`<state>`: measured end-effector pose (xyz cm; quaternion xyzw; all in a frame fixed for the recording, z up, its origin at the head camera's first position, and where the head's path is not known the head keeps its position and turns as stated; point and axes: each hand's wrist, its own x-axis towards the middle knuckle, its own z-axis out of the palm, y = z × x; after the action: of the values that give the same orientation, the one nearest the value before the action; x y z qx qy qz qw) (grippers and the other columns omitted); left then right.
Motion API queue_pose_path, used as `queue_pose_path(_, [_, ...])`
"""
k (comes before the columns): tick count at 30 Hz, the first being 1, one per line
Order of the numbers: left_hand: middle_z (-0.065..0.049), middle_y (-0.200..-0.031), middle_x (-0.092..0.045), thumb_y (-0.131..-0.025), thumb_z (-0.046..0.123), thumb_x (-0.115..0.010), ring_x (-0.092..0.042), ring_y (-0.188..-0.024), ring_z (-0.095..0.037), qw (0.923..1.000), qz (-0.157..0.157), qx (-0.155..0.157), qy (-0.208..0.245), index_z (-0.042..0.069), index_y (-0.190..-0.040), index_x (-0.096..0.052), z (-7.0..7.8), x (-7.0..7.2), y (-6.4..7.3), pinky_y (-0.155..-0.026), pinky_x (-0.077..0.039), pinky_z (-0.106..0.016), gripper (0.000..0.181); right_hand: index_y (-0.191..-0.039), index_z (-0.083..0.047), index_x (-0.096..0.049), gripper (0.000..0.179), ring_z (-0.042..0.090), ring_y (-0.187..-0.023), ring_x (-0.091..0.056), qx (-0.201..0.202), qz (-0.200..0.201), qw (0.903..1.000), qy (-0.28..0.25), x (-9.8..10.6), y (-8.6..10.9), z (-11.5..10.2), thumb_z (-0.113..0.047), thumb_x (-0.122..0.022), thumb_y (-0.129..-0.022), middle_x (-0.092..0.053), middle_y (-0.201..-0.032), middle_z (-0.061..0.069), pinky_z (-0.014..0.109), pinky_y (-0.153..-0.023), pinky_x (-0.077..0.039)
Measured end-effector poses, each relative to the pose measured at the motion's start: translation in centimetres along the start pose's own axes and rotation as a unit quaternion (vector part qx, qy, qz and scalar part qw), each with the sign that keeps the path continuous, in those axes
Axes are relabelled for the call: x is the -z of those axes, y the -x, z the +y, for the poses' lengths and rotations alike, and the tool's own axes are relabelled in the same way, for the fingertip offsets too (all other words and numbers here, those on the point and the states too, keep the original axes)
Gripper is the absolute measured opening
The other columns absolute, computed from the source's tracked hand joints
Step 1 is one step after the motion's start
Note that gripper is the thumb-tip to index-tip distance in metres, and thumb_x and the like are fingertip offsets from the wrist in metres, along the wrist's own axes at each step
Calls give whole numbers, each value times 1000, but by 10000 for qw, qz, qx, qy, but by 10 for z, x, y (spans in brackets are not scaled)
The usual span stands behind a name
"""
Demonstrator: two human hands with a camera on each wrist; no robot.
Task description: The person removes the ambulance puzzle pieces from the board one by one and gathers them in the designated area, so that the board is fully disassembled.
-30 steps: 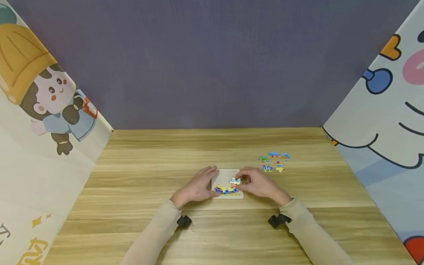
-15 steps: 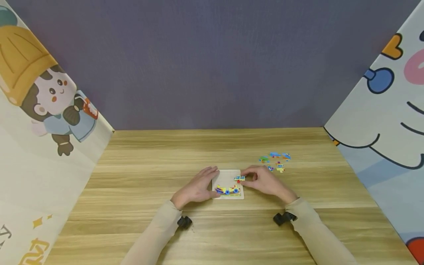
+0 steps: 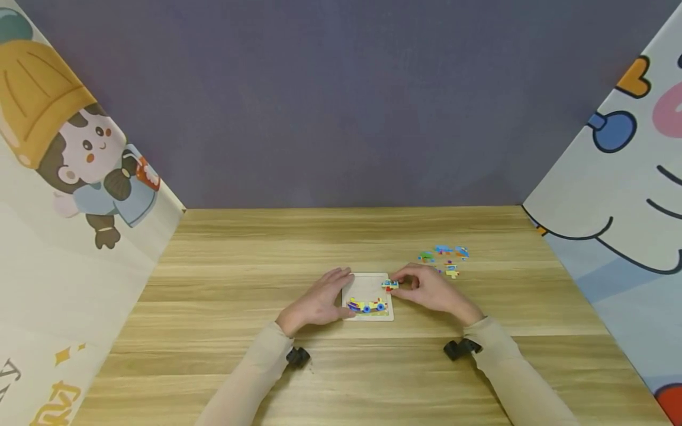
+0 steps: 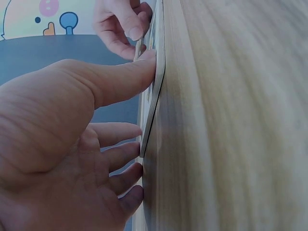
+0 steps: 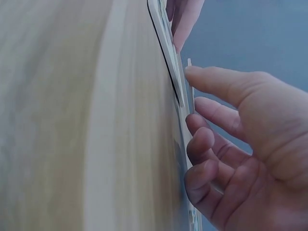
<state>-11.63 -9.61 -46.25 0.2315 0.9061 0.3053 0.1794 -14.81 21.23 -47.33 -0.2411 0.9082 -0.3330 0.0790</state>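
A pale wooden puzzle board [image 3: 364, 286] lies on the table, with fitted puzzle pieces [image 3: 367, 306] along its near side showing a yellow vehicle with blue wheels. My left hand [image 3: 318, 299] rests at the board's left edge, its fingers extended. In the left wrist view the left thumb [image 4: 122, 79] lies over the board's rim. Between thumb and forefinger, my right hand [image 3: 430, 288] pinches a white, blue and red puzzle piece [image 3: 389, 285] over the board's upper right edge. Seen edge-on in the right wrist view, that piece stands just off the board, and its other fingers curl loosely.
Several loose puzzle pieces [image 3: 443, 249] in blue, green and yellow lie beyond the right hand, which partly covers one. The wooden table [image 3: 256, 248] meets a dark grey panel [image 3: 341, 118] at the back, with cartoon-printed walls at both sides.
My right hand has drawn the pinched piece up and right, from above the fitted vehicle to the board's upper right edge. The left hand stays in place.
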Motion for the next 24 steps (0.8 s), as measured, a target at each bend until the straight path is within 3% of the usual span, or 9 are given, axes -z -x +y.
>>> queue_pose_path(12, [-13, -177, -25, -96, 31, -79, -16, -166, -36, 10000, -1, -39, 5, 4, -164, -38, -1, 0, 0, -137, -15, -54, 84, -117, -17, -80, 28, 5, -67, -56, 31, 36, 9997, -247, 9, 5, 12, -27, -86, -92, -73, -106, -1, 23, -61, -51])
queue_pose_path(24, [-13, -177, -25, -97, 30, -78, -16, -167, -36, 10000, -6, -39, 31, 4, -165, -37, 0, 1, 1, -137, -15, -54, 84, -117, -14, -80, 28, 4, -58, -47, -183, 138, 9995, -202, 21, 9, 23, -25, -86, -92, -72, -96, -1, 22, -54, -41])
